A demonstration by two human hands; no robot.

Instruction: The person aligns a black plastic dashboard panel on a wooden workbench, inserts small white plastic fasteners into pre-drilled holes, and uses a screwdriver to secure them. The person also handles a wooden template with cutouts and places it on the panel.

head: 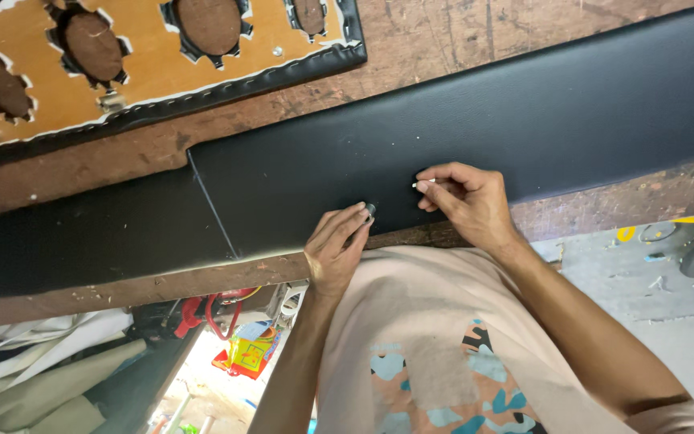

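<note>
A long black leather-covered panel lies across a worn wooden workbench. My left hand rests at the panel's near edge, its fingertips on a small dark round object. My right hand sits on the panel just to the right, fingers curled and pinching a small thin pale item between thumb and forefinger. The two hands are a short distance apart.
A wooden board with several toothed round cut-outs and black stitched trim lies at the back left. A darker textured black strip continues the panel leftwards. Below the bench are red-handled tools, pale fabric and a grey floor.
</note>
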